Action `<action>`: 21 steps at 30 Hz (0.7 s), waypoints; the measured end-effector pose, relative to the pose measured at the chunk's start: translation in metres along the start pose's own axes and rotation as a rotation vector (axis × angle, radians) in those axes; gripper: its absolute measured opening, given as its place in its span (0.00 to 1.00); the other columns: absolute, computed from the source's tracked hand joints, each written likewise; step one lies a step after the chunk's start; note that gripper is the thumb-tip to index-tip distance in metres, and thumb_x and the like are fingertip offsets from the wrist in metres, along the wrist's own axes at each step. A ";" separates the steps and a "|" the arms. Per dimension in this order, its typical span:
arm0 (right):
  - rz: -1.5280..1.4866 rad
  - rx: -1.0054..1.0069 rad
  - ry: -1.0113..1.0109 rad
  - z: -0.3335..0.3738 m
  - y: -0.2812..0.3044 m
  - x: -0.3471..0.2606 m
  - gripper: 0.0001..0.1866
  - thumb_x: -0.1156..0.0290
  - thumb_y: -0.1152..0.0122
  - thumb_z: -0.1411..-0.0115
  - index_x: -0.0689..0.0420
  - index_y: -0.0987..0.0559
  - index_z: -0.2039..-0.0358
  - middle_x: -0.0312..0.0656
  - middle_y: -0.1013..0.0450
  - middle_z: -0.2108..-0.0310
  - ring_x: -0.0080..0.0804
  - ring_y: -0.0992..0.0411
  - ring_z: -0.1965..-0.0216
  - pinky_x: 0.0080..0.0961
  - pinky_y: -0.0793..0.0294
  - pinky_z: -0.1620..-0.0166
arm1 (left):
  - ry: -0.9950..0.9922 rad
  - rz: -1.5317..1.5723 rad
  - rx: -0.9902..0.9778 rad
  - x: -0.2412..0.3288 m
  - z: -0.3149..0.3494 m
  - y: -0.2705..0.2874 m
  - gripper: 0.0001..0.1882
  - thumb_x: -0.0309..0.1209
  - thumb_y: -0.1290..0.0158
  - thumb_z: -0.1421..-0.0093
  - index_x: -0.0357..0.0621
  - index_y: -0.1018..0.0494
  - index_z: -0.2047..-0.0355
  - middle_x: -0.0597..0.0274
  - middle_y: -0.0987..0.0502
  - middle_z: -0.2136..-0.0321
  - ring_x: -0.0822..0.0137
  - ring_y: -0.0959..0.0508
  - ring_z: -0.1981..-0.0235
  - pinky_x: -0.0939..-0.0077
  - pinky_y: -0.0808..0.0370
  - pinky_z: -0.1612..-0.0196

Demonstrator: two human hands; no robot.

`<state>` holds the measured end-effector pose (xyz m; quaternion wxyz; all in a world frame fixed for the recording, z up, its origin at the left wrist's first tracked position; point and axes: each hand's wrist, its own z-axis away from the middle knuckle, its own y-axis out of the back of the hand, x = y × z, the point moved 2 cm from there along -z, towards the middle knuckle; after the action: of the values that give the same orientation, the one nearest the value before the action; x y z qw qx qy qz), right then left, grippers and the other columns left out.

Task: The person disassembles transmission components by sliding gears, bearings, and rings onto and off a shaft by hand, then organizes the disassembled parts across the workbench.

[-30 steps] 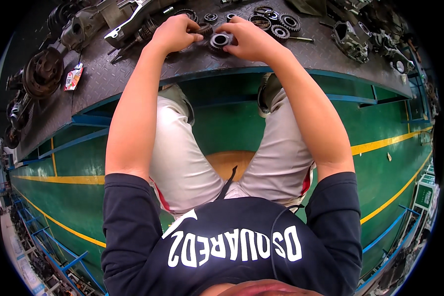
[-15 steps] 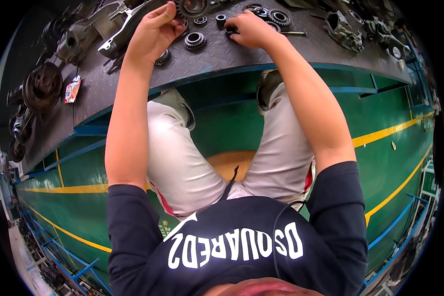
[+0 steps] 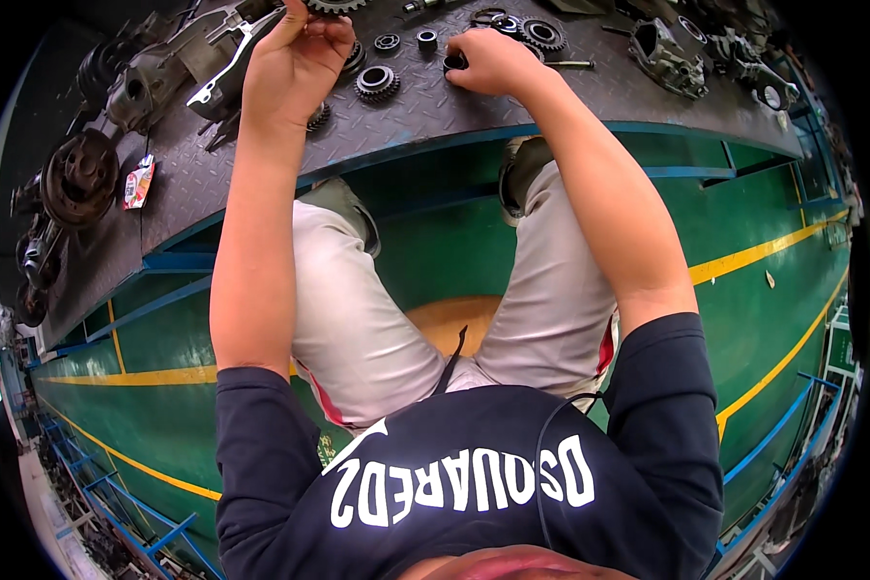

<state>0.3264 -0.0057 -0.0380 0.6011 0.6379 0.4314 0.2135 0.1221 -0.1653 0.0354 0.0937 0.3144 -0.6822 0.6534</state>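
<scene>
At the top edge, my left hand [image 3: 300,68] has its thumb and fingers closed at a toothed gear [image 3: 336,6], which the picture cuts off. My right hand [image 3: 493,63] pinches a small dark cylindrical sleeve [image 3: 453,63] at the bench top. Between my hands stands a gear with a raised hub [image 3: 377,83]. Behind it lie a small bearing ring [image 3: 387,43] and a short dark bushing [image 3: 427,40]. More gears [image 3: 544,35] sit just beyond my right hand, and another gear [image 3: 318,117] is partly hidden by my left wrist.
The bench has a dark tread-plate top [image 3: 203,174] and a blue frame. Large metal housings [image 3: 155,92] crowd its left side; an open casting [image 3: 667,58] stands at right. A rod [image 3: 570,64] lies near my right wrist. A small printed packet [image 3: 138,184] rests at left.
My left hand has shifted slightly up and left, and the gear at its fingers has moved left and partly out of view. My right hand stays almost in place.
</scene>
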 end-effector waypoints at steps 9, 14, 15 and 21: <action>-0.064 0.078 0.080 -0.002 -0.001 0.005 0.20 0.62 0.28 0.41 0.59 0.14 0.50 0.55 0.17 0.54 0.53 0.18 0.52 0.42 0.18 0.47 | -0.036 -0.171 -0.063 -0.001 0.000 -0.002 0.07 0.35 0.43 0.26 0.47 0.20 0.57 0.66 0.16 0.67 0.69 0.18 0.70 0.69 0.17 0.60; -0.371 0.388 0.228 -0.001 0.019 -0.005 0.18 0.67 0.26 0.41 0.59 0.15 0.52 0.51 0.16 0.59 0.43 0.16 0.58 0.35 0.16 0.54 | -0.083 -0.380 -0.118 0.002 -0.002 0.011 0.08 0.34 0.42 0.26 0.43 0.19 0.55 0.64 0.15 0.64 0.70 0.16 0.68 0.69 0.16 0.59; -0.606 0.388 0.174 0.005 0.037 -0.024 0.16 0.71 0.27 0.39 0.63 0.17 0.53 0.45 0.16 0.67 0.30 0.18 0.68 0.31 0.19 0.62 | -0.062 -0.458 -0.124 0.003 -0.001 0.014 0.09 0.34 0.42 0.26 0.42 0.19 0.55 0.64 0.15 0.64 0.71 0.17 0.68 0.70 0.17 0.58; -0.728 0.648 0.171 0.033 0.084 -0.067 0.18 0.75 0.24 0.43 0.59 0.17 0.53 0.41 0.17 0.66 0.24 0.20 0.69 0.26 0.21 0.64 | -0.051 -0.719 -0.076 -0.007 -0.008 0.007 0.12 0.35 0.40 0.27 0.40 0.17 0.52 0.66 0.15 0.63 0.77 0.22 0.69 0.79 0.23 0.61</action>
<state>0.3413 -0.0712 0.0519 0.3697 0.5800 0.7184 -0.1040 0.1218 -0.1558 0.0266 0.3120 0.5467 -0.5539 0.5449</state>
